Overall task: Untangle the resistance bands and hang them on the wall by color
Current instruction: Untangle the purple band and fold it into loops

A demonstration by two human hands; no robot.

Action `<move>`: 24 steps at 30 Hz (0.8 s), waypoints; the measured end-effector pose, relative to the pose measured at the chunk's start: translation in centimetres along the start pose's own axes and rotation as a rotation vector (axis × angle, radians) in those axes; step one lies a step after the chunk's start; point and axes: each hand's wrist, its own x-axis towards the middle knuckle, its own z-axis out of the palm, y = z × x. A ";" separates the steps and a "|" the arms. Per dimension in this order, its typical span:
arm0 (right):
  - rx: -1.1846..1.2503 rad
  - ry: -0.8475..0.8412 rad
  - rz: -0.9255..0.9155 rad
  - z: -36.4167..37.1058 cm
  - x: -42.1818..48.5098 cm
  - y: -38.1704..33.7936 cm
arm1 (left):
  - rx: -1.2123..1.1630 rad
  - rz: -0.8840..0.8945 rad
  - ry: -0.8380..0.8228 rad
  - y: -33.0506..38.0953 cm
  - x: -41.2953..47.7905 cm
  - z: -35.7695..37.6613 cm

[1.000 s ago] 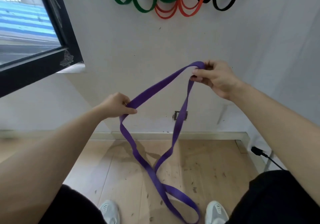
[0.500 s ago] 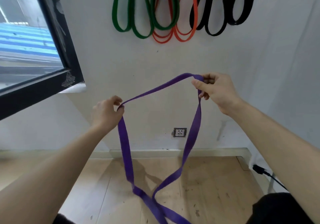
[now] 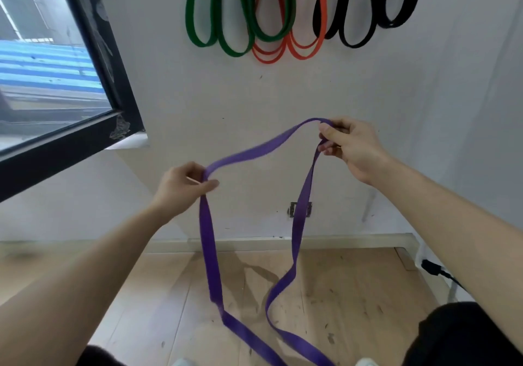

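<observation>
The purple resistance band hangs in front of the white wall as one long loop, held up at two places, and its lower part trails onto the wooden floor between the person's feet, well short of the floor's far edge at the skirting.

At the far left a black window frame stands open against the wall. To its right the left hand holds the band where it bends; the fingers and thumb are clenched on the strap in a pinch. From there one strand drops straight to the floor, and another climbs rightward to the right hand, which is higher up. Its fingers are curled round the top bend of the band, grasping it. From this hand the second strand falls, crosses in front of a wall socket, twists once and reaches the floor.

High on the wall hang the sorted loops: green bands on the left, orange bands in the middle, partly overlapped by the green ones, and black bands on the right. A black plug and cable lie near the floor's right far corner.
</observation>
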 end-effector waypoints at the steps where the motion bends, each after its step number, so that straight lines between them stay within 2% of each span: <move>1: 0.011 -0.032 -0.008 0.2 -0.2 -0.2 | -0.059 -0.021 0.079 -0.2 0.3 -0.1; 2: 0.021 -0.065 -0.017 0.5 -0.4 -0.4 | -0.077 -0.047 0.067 -0.5 0.5 -0.1; 3: 0.032 -0.094 -0.026 0.8 -0.6 -0.6 | -0.044 -0.068 -0.032 -1.0 0.6 0.1; 6: 0.057 -0.159 -0.063 1.6 -1.3 -1.4 | 0.147 -0.103 -0.533 -2.1 -0.3 2.1; 8: 0.060 -0.197 -0.087 2.2 -1.8 -2.0 | 0.160 -0.085 -0.664 -1.9 -1.0 3.9; 12: 0.151 -0.245 -0.075 2.7 -2.5 -2.9 | 0.031 -0.030 -0.624 0.6 -1.0 6.1; 17: 0.266 -0.265 -0.043 2.7 -2.6 -3.4 | -0.206 -0.070 -0.643 4.0 -2.3 8.1; 24: 0.328 -0.264 -0.036 1.8 -2.6 -3.6 | -0.362 -0.104 -0.457 7.2 -3.5 11.6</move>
